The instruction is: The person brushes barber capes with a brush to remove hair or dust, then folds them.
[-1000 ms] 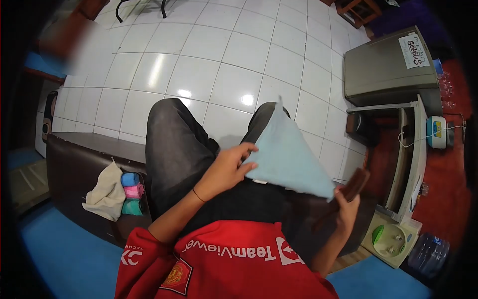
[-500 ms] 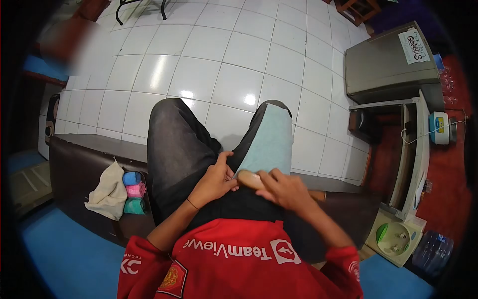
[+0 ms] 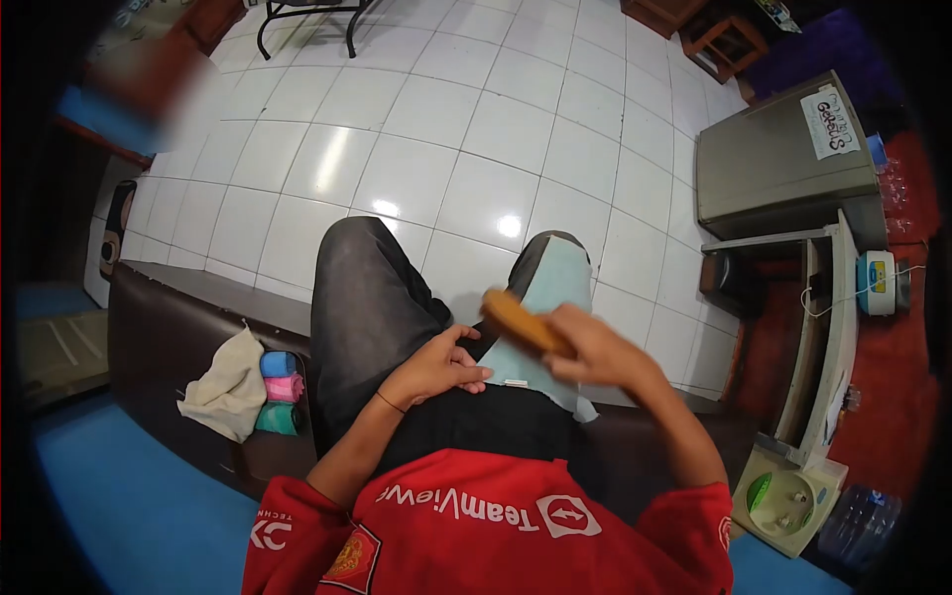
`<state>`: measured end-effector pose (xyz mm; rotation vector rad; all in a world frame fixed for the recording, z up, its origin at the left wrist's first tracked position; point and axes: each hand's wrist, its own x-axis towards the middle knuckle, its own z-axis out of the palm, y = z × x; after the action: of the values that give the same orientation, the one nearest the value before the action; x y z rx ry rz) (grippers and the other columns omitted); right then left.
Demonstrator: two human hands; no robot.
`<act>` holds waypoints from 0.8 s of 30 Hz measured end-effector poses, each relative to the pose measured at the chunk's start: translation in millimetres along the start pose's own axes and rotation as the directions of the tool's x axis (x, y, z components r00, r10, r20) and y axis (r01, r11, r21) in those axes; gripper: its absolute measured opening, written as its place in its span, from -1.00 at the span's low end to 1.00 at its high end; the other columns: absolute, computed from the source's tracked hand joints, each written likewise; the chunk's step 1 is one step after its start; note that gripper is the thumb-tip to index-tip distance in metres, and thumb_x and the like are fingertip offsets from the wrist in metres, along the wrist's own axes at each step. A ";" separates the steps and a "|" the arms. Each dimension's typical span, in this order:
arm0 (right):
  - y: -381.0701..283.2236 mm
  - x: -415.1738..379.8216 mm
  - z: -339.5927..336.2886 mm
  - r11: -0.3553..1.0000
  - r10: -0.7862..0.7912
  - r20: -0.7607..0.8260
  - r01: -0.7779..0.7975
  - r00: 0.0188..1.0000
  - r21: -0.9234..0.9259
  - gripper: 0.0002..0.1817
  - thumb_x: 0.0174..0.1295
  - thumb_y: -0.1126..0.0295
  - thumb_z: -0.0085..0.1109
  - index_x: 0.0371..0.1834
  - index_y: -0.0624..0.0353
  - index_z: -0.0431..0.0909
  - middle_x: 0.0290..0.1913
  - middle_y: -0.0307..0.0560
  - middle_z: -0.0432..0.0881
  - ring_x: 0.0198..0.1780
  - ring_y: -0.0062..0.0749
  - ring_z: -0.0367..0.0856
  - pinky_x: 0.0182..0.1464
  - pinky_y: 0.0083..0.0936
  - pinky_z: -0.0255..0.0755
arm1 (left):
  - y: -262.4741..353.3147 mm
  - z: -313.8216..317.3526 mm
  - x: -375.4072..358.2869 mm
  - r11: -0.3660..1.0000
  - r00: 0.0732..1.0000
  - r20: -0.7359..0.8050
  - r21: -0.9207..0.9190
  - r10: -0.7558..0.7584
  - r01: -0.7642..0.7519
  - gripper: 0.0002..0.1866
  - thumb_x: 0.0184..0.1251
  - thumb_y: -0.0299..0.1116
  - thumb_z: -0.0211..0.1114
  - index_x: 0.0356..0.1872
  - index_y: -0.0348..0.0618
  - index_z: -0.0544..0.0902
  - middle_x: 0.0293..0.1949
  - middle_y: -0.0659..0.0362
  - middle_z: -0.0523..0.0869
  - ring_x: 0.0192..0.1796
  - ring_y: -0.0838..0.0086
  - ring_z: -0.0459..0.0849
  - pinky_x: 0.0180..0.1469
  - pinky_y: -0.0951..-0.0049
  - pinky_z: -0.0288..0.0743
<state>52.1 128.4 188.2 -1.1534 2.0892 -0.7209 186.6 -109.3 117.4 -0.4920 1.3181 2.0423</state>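
Observation:
A light blue cloth (image 3: 545,288) lies along the right thigh, with a small white label at its near edge. My right hand (image 3: 592,347) is closed around a brown wooden brush (image 3: 524,323), slightly blurred, held over the cloth. My left hand (image 3: 446,367) rests at the cloth's near left corner, thumb and fingers partly spread; whether it pinches the edge is unclear. On the brown bench to the left sit a beige cloth bag (image 3: 226,387) and rolled cloths in blue (image 3: 277,364), pink (image 3: 285,387) and green (image 3: 278,417).
The dark brown bench (image 3: 169,337) runs under the legs. White floor tiles (image 3: 407,178) stretch ahead. At the right stand a small fridge (image 3: 783,169), a shelf unit (image 3: 838,327), a beige basin-like item (image 3: 788,496) and a large water bottle (image 3: 861,526). Chair legs (image 3: 352,35) show at top.
The brush in my right hand has risen off the cloth's near end and tilted, uncovering the white label. The whole view has shifted slightly.

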 end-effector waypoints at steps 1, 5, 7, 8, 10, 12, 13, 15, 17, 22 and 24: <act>-7.8 -5.9 5.3 0.999 0.032 0.091 -0.035 0.995 0.030 -0.46 0.34 0.11 0.17 0.28 0.18 0.38 -0.10 0.16 0.47 -0.08 0.12 0.55 -0.02 -0.20 0.48 | -3.1 -1.2 2.0 1.000 1.000 0.020 -0.015 0.016 -0.015 -0.35 0.23 -0.51 0.44 0.26 -0.36 0.26 -0.40 0.09 0.63 -0.30 0.46 0.73 -0.23 0.56 0.62; 6.1 -23.8 30.0 0.957 0.165 0.050 -0.148 0.985 -0.250 -0.49 0.36 0.06 0.12 0.31 -0.06 0.32 -0.16 0.10 0.52 -0.29 0.14 0.63 -0.24 -0.06 0.54 | 0.8 -2.2 0.1 0.999 0.999 0.048 0.050 0.007 -0.009 -0.37 0.23 -0.50 0.44 0.25 -0.36 0.28 -0.42 0.11 0.62 -0.32 0.45 0.73 -0.22 0.55 0.62; 48.0 -26.1 40.8 0.827 0.155 -0.232 -0.254 0.960 -0.502 -0.53 0.39 -0.05 0.01 0.24 -0.10 0.34 -0.28 0.07 0.59 -0.49 0.12 0.63 -0.52 -0.04 0.52 | 1.5 -2.6 -0.1 0.998 0.998 0.057 0.066 0.007 -0.011 -0.37 0.23 -0.51 0.44 0.24 -0.36 0.28 -0.43 0.12 0.62 -0.33 0.45 0.73 -0.23 0.55 0.61; 70.5 -21.6 37.4 0.754 0.245 -0.307 -0.380 0.920 -0.536 -0.54 0.39 -0.05 0.00 0.24 -0.09 0.33 -0.32 0.09 0.59 -0.50 0.11 0.63 -0.54 -0.07 0.50 | 2.7 -2.5 0.3 0.996 0.998 0.068 0.086 0.006 -0.012 -0.38 0.23 -0.51 0.43 0.24 -0.35 0.29 -0.43 0.12 0.62 -0.34 0.45 0.73 -0.24 0.55 0.61; 110.5 -10.1 19.6 0.621 0.355 -0.470 -0.579 0.809 -0.529 -0.54 0.40 -0.04 0.00 0.23 -0.07 0.33 -0.46 0.11 0.58 -0.52 0.10 0.63 -0.56 -0.06 0.47 | 2.3 -2.6 0.1 0.996 0.998 0.068 0.090 0.009 -0.015 -0.38 0.23 -0.51 0.43 0.24 -0.35 0.29 -0.43 0.12 0.62 -0.34 0.45 0.73 -0.24 0.55 0.61; 139.1 -7.4 1.8 0.548 0.421 -0.558 -0.691 0.715 -0.472 -0.57 0.43 -0.02 -0.03 0.21 -0.04 0.36 -0.42 0.12 0.61 -0.49 0.09 0.64 -0.49 -0.07 0.50 | 3.1 -4.2 -0.2 0.996 0.998 0.054 0.090 0.018 -0.023 -0.38 0.23 -0.51 0.43 0.24 -0.35 0.29 -0.43 0.12 0.62 -0.35 0.46 0.73 -0.25 0.55 0.61; 131.2 -5.7 -7.2 0.605 0.446 -0.538 -0.684 0.715 -0.407 -0.58 0.43 0.01 -0.01 0.22 -0.05 0.39 -0.39 0.10 0.62 -0.47 0.07 0.64 -0.47 -0.09 0.50 | 3.1 -4.4 -0.6 0.996 0.999 0.050 0.081 0.022 -0.026 -0.38 0.23 -0.51 0.44 0.24 -0.35 0.30 -0.43 0.12 0.62 -0.35 0.46 0.72 -0.25 0.55 0.60; 107.4 -5.7 -15.1 0.669 0.464 -0.494 -0.656 0.736 -0.349 -0.59 0.43 0.05 0.01 0.24 -0.06 0.42 -0.37 0.09 0.63 -0.45 0.04 0.64 -0.45 -0.12 0.51 | 1.5 -4.1 -1.5 0.998 0.999 0.026 0.050 0.024 -0.025 -0.41 0.23 -0.52 0.43 0.22 -0.35 0.32 -0.44 0.13 0.62 -0.35 0.46 0.72 -0.25 0.55 0.60; 67.8 -18.4 -2.6 0.924 0.082 -0.461 -0.241 0.884 -0.297 -0.57 0.40 0.13 0.08 0.31 -0.12 0.46 -0.36 0.02 0.60 -0.42 -0.02 0.63 -0.41 -0.16 0.51 | 1.3 -4.1 1.3 1.000 1.000 0.028 0.015 0.010 -0.011 -0.41 0.23 -0.53 0.43 0.22 -0.35 0.33 -0.44 0.13 0.62 -0.34 0.46 0.72 -0.25 0.55 0.60; 7.7 -50.3 43.7 0.969 -0.120 -0.097 0.095 0.988 -0.229 -0.41 0.25 0.22 0.28 0.39 -0.30 0.42 -0.43 -0.11 0.49 -0.50 -0.18 0.53 -0.45 -0.29 0.48 | -2.0 -10.1 7.0 0.997 0.994 0.111 -0.071 -0.011 0.019 -0.43 0.23 -0.50 0.44 0.19 -0.38 0.34 -0.41 0.11 0.64 -0.32 0.46 0.73 -0.22 0.55 0.62; 41.2 -54.1 56.6 0.961 -0.062 -0.238 -0.006 0.969 -0.278 -0.41 0.25 0.24 0.29 0.38 -0.32 0.43 -0.43 -0.10 0.49 -0.49 -0.16 0.53 -0.45 -0.28 0.48 | 2.2 -7.3 8.4 0.997 0.992 0.116 0.066 -0.039 0.031 -0.50 0.24 -0.49 0.43 0.13 -0.42 0.41 -0.41 0.11 0.65 -0.33 0.46 0.74 -0.23 0.57 0.63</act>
<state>95.1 185.9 136.5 -1.3011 2.4470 -0.6232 178.8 -113.9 110.5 -0.3582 1.2907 1.9629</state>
